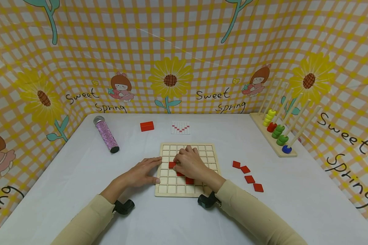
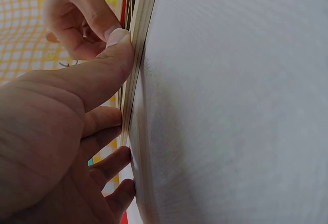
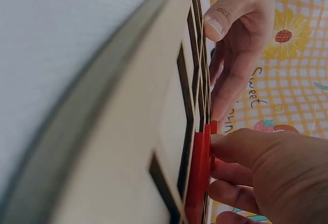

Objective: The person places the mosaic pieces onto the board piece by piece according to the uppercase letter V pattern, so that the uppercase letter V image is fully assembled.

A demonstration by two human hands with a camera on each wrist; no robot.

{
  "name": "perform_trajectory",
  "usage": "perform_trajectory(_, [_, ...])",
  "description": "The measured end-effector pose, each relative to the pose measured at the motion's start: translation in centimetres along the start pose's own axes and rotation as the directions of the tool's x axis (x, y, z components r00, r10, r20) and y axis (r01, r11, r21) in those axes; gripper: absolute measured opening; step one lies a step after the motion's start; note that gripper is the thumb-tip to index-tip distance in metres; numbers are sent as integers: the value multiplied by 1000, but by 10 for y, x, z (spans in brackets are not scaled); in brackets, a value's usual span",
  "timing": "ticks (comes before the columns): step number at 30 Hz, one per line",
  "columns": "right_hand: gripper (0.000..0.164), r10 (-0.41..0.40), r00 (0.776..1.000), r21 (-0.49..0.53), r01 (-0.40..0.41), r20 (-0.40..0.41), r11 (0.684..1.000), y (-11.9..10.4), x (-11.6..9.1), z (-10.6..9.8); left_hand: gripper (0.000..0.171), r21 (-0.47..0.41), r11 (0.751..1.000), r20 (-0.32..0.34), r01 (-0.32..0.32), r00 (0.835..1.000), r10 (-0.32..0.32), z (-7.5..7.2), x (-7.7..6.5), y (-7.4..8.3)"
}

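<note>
A square wooden grid board [image 1: 166,189] lies on the white table, with red square tiles [image 1: 189,181] in a slanting row of its cells. My right hand [image 1: 190,164] reaches over the middle of the board, partly covering these tiles. In the right wrist view its thumb and fingers pinch a red tile [image 3: 213,126] that stands slightly proud of the grid. My left hand [image 1: 142,172] rests against the board's left edge, its fingers fairly straight. The left thumb [image 2: 119,38] touches the rim in the left wrist view.
Several loose red tiles [image 1: 249,179] lie right of the board. Behind it are a pattern card [image 1: 180,128] and a red block [image 1: 147,126]. A glittery pink microphone [image 1: 107,134] lies at the left. A wooden bead stacker [image 1: 273,139] stands at the right, before the checked cloth.
</note>
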State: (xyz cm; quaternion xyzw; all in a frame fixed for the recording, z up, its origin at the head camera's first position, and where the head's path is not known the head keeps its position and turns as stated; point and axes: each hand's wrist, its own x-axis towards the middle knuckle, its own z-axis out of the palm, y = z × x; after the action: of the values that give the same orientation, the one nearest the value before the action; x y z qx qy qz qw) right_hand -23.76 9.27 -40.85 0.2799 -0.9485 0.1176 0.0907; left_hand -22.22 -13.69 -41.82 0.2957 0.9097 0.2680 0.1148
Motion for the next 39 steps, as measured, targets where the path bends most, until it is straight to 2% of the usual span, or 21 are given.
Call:
perform_trajectory(14, [20,12,1000,-10,-12,5,1000,1,-1,0,75,-17,1000,5,14,1000,-14,0,0,0])
perform_trajectory(21, [23,20,1000,18,-20,-4,1000,0,-4,-3,75,-17,1000,2,12,1000,-12,1,0,-1])
perform_trajectory(29, [22,4,998,67,0,-57,998,3,-15,-15,75,-11,1000,2,21,1000,-21,-1,-1,1])
perform_trajectory(39, [23,28,995,38,-25,-92,999,15,-35,-23,76,-17,1000,0,20,1000,-20,0,0,0])
